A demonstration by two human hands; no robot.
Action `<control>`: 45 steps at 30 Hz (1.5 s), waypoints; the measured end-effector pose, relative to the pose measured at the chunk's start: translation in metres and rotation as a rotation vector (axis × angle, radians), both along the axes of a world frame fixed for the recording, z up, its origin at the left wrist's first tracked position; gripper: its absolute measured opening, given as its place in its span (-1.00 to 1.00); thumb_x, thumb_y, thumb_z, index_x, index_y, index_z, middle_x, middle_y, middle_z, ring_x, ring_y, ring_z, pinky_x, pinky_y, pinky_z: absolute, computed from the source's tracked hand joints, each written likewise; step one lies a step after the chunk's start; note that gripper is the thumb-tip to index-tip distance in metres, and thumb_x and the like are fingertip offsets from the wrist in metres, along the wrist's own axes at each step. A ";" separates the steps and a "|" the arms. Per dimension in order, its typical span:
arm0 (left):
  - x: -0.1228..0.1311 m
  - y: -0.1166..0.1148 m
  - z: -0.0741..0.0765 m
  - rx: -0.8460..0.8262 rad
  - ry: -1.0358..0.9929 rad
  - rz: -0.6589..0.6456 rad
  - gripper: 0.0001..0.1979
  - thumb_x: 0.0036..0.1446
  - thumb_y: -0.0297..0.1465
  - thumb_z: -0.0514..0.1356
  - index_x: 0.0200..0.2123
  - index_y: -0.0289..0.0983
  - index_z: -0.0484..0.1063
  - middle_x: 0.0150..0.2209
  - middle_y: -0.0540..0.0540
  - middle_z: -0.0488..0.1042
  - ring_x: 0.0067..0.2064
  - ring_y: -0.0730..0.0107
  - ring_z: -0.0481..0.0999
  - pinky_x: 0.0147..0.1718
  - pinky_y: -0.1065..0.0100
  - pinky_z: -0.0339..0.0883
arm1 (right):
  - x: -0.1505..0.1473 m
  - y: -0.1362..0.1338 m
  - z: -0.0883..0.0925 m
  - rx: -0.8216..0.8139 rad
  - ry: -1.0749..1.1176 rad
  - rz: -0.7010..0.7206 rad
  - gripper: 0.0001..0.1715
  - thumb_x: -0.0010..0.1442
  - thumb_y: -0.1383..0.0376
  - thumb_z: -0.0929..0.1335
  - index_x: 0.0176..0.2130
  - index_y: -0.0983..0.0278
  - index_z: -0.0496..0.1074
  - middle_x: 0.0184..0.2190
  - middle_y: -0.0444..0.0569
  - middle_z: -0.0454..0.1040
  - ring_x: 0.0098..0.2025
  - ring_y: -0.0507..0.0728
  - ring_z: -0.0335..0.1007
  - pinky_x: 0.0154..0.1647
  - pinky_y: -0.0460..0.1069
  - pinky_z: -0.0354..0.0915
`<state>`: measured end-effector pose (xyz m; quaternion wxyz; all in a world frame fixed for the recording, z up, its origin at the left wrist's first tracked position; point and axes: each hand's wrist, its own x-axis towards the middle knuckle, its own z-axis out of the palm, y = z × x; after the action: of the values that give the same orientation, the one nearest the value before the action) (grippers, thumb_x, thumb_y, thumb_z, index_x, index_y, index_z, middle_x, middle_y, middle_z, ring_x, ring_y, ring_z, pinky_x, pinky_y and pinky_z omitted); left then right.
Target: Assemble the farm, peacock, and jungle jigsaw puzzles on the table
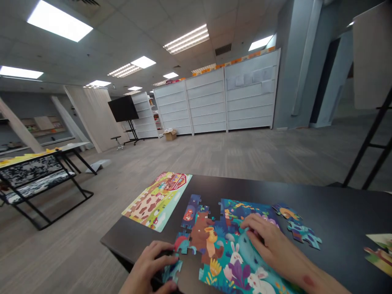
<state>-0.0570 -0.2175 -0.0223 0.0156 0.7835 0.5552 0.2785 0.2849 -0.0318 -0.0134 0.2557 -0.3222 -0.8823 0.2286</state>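
Note:
A colourful jigsaw puzzle (226, 237), partly joined, lies on a black table; a bear with a jar and white rabbits show on it. My left hand (150, 265) is at its left side, fingers bent around a blue-green puzzle piece (172, 270) that is partly covered. Beyond those fingertips is a piece with a red shape (183, 241). My right hand (268, 241) rests on the puzzle's upper right, thumb apart from the bent fingers, covering some of the picture. Loose puzzle pieces (304, 233) lie to its right.
A picture sheet with a cow pattern (156, 200) lies at the black table's (343, 212) left edge. More printed pieces (379, 253) are at the far right. Beyond are a chair (39, 179), white shelving (205, 102), a screen on a stand (123, 108) and a cardboard box (170, 134).

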 end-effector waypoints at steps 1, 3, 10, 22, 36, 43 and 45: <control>-0.001 -0.002 -0.001 0.006 0.021 -0.009 -0.66 0.26 -0.11 0.28 0.07 0.00 0.51 0.09 -0.16 0.50 0.08 0.09 0.51 0.04 0.20 0.48 | 0.000 0.000 0.000 -0.001 0.000 -0.001 -0.67 0.40 0.26 0.13 -0.16 0.21 0.43 -0.12 0.05 0.48 -0.06 0.21 0.44 0.02 0.14 0.34; -0.003 -0.002 0.000 0.008 0.068 -0.015 -0.65 0.26 -0.10 0.28 0.08 0.00 0.51 0.07 -0.15 0.51 0.04 0.14 0.54 -0.01 0.25 0.51 | -0.001 -0.001 0.000 -0.001 -0.001 -0.004 -0.68 0.41 0.26 0.13 -0.16 0.20 0.43 -0.12 0.04 0.48 -0.06 0.21 0.44 0.03 0.14 0.33; -0.001 0.007 -0.002 0.033 0.064 -0.009 -0.61 0.21 -0.13 0.32 0.08 -0.07 0.50 -0.01 -0.15 0.53 -0.02 0.16 0.54 -0.04 0.28 0.52 | 0.000 0.000 0.002 -0.009 -0.014 -0.019 -0.67 0.41 0.26 0.13 -0.15 0.19 0.43 -0.11 0.04 0.48 -0.08 0.21 0.45 0.00 0.13 0.34; 0.020 0.017 -0.001 0.003 0.220 0.048 -0.35 0.23 -0.01 0.25 0.33 0.00 0.25 0.23 -0.16 0.41 0.17 -0.02 0.45 0.06 0.14 0.43 | 0.000 -0.002 0.004 -0.005 -0.001 -0.006 -0.68 0.40 0.26 0.13 -0.16 0.19 0.43 -0.13 0.02 0.48 -0.09 0.20 0.45 0.00 0.11 0.35; 0.033 0.039 -0.009 -0.160 -0.009 0.350 -0.62 0.28 -0.22 0.20 0.13 -0.13 0.45 0.15 -0.23 0.47 0.17 -0.06 0.44 0.05 -0.03 0.42 | -0.002 0.000 0.001 -0.014 -0.015 0.007 -0.68 0.41 0.26 0.13 -0.17 0.20 0.42 -0.15 0.03 0.47 -0.09 0.21 0.44 -0.01 0.13 0.35; 0.035 0.054 -0.002 -0.175 -0.157 0.298 -0.68 0.13 -0.41 0.22 -0.02 -0.18 0.53 0.05 -0.23 0.47 0.09 0.02 0.48 0.09 0.05 0.39 | 0.000 -0.001 0.002 -0.017 -0.018 0.013 -0.67 0.40 0.28 0.13 -0.16 0.20 0.43 -0.14 0.04 0.47 -0.08 0.20 0.45 0.01 0.12 0.36; 0.035 0.055 -0.003 -0.169 -0.147 0.312 -0.70 0.13 -0.40 0.22 -0.04 -0.17 0.55 0.08 -0.24 0.46 0.11 0.00 0.47 0.10 0.03 0.39 | 0.001 -0.001 0.001 -0.011 -0.013 0.015 -0.68 0.40 0.27 0.14 -0.15 0.20 0.44 -0.12 0.04 0.48 -0.06 0.20 0.45 0.03 0.12 0.36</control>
<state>-0.0220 -0.1626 -0.0251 0.0787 0.6613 0.6888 0.2864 0.2855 -0.0332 -0.0128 0.2466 -0.3184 -0.8851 0.2334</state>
